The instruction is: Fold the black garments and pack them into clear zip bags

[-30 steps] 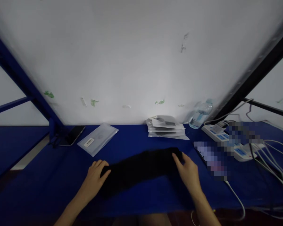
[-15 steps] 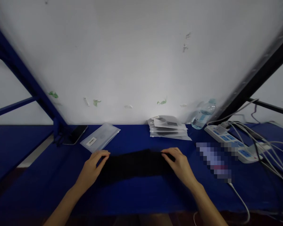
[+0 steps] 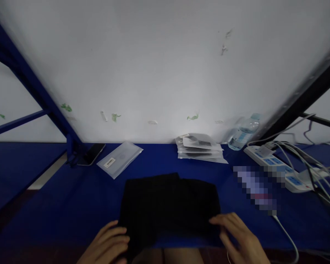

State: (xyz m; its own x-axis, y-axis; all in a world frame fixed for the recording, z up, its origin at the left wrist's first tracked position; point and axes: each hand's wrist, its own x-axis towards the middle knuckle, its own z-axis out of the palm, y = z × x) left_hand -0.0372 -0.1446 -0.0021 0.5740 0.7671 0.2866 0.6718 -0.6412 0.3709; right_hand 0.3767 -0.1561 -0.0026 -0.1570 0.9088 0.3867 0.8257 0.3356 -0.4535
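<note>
A black garment (image 3: 167,201), shaped like a pair of shorts, lies spread on the blue table in front of me. Its upper edge faces the wall, and its left part reaches down to the table's near edge. At its lower left edge, my left hand (image 3: 108,244) has its fingers stretched out and slightly apart. My right hand (image 3: 238,234) is at the lower right edge, fingertips touching or just over the cloth, thumb apart from the fingers. Dark cloth and dim light hide the folds.
Behind the garment lie a single frosted zip bag (image 3: 121,159) and a stack of similar bags (image 3: 200,146). A phone (image 3: 92,154) rests at left. On the right are a water bottle (image 3: 243,134), a power strip (image 3: 277,167) with cables and a blurred-out device (image 3: 254,189).
Both hands have let go of the garment's upper corners and moved down toward me to its lower edges. The garment now lies flatter and wider. The view has shifted slightly.
</note>
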